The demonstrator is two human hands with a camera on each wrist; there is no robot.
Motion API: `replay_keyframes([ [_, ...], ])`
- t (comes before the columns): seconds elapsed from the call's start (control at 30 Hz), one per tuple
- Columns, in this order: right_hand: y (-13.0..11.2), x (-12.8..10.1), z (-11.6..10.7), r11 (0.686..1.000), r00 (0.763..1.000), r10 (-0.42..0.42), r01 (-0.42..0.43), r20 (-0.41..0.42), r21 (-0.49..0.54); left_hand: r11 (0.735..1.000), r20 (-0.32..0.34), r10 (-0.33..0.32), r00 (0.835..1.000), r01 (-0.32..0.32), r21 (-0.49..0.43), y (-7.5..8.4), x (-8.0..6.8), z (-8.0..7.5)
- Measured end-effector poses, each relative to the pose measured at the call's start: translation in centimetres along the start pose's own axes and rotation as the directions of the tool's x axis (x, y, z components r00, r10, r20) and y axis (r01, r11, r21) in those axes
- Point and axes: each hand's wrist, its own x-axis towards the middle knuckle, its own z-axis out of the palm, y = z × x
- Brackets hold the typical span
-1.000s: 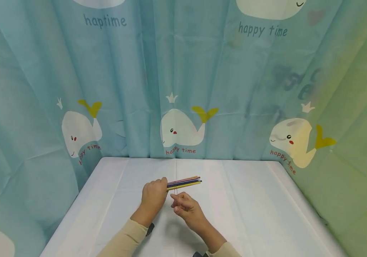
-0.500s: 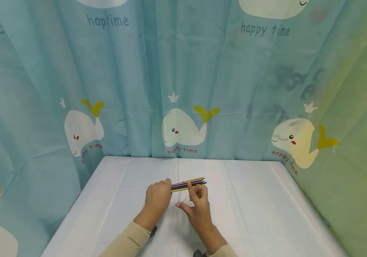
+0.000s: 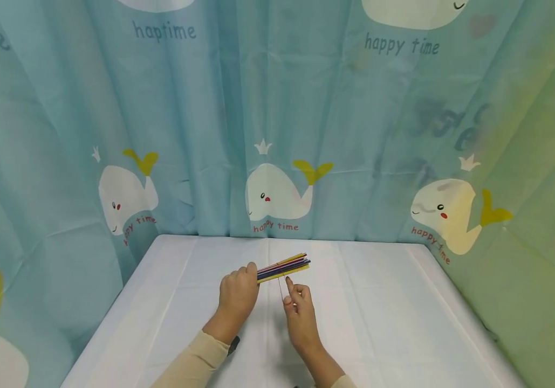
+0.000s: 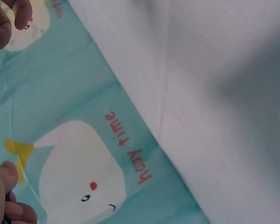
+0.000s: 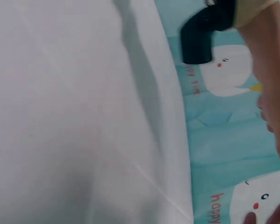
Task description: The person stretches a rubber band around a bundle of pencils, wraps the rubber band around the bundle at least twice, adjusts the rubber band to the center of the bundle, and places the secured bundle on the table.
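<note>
The left hand [image 3: 236, 293] grips one bundle of coloured sticks [image 3: 283, 266] by its near end, fingers curled round it; the free ends project to the right, tilted slightly upward, above the white table [image 3: 379, 312]. The right hand [image 3: 299, 312] pinches one thin elastic band [image 3: 281, 287] hanging from the bundle just right of the left hand's grip. Bare tabletop surrounds both hands; the whale-print curtain [image 3: 277, 134] rises behind the far edge.

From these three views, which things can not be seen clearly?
- Head view: the left hand covers the near ends of the colored sticks, so their count is unclear.
- Head view: the rubber band pinched by the right hand is too thin to see whether it circles the sticks.
- Wrist views: the sticks are out of frame; only tablecloth and curtain show.
</note>
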Motion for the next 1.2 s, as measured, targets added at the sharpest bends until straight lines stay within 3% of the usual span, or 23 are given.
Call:
replay_keyframes([
  [0.1, -0.2, 0.7, -0.8, 0.973, 0.985, 0.128, -0.147, 0.111, 0.177, 1.0, -0.008, 0.01, 1.0, -0.01, -0.006, -0.1, -0.1, 0.0],
  [0.2, 0.0, 1.4, -1.8, 0.898, 0.949, 0.224, -0.29, 0.224, 0.33, 1.0, -0.031, 0.024, 0.999, -0.024, -0.013, -0.4, -0.3, 0.1],
  [0.3, 0.2, 2.0, -2.8, 0.829, 0.905, 0.3, -0.403, 0.3, 0.388, 0.998, -0.051, 0.052, 0.997, -0.053, -0.023, -0.6, -0.4, 0.2],
  [0.4, 0.1, 2.4, -3.5, 0.797, 0.886, 0.33, -0.447, 0.327, 0.406, 0.997, -0.07, 0.07, 0.995, -0.073, -0.039, -0.8, -0.5, 0.1],
  [0.67, -0.4, 3.1, -4.6, 0.752, 0.884, 0.355, -0.463, 0.303, 0.47, 0.991, -0.061, 0.093, 0.994, -0.098, -0.085, -1.2, -0.8, -0.2],
  [0.8, -0.7, 3.2, -4.9, 0.754, 0.891, 0.347, -0.451, 0.293, 0.477, 0.984, -0.089, 0.133, 0.987, -0.143, -0.109, -1.4, -0.8, -0.2],
  [0.93, -0.6, 3.4, -5.1, 0.79, 0.901, 0.334, -0.428, 0.278, 0.439, 0.975, -0.097, 0.176, 0.98, -0.187, -0.122, -1.7, -0.8, -0.3],
  [1.1, -0.4, 3.9, -5.3, 0.893, 0.924, 0.254, -0.338, 0.287, 0.297, 0.962, -0.059, 0.232, 0.971, -0.238, -0.134, -2.1, -0.7, -0.7],
  [1.2, -0.6, 4.2, -5.4, 0.938, 0.928, 0.204, -0.276, 0.31, 0.209, 0.943, -0.043, 0.294, 0.955, -0.297, -0.149, -2.4, -0.5, -0.9],
])
